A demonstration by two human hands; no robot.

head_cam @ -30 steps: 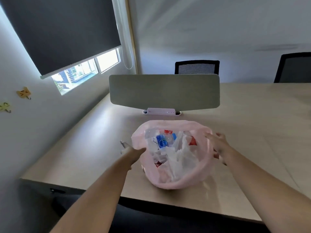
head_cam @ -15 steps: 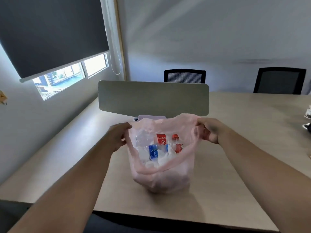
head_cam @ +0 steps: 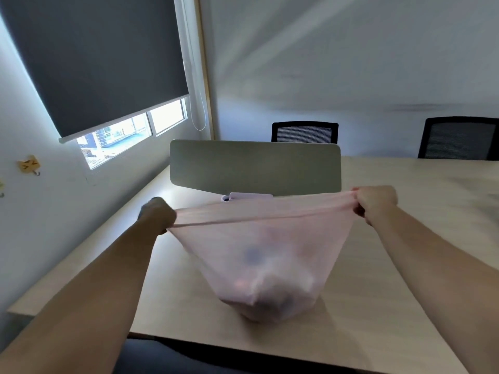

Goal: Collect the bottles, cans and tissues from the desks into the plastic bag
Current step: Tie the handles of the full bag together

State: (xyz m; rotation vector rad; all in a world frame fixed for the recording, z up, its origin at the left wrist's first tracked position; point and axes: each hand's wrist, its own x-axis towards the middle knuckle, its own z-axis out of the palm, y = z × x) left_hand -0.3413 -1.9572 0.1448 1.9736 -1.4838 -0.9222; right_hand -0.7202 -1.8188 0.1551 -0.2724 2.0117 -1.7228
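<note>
My left hand (head_cam: 156, 215) and right hand (head_cam: 375, 202) fist the pink plastic bag (head_cam: 264, 255) rim, stretched taut. Labels inside are blurred, unreadable.

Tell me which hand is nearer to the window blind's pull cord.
Left. The left hand grips the pink plastic bag's rim on the window side, below the looped pull cord. The right hand holds the opposite rim, farther across the desk.

Daylight enters under the blind (head_cam: 100, 58) at the window (head_cam: 135, 130), room fairly dim. Motion blur smears the plastic bag (head_cam: 259, 255) and far wall (head_cam: 351, 63). Wide-angle bending at edges.
</note>
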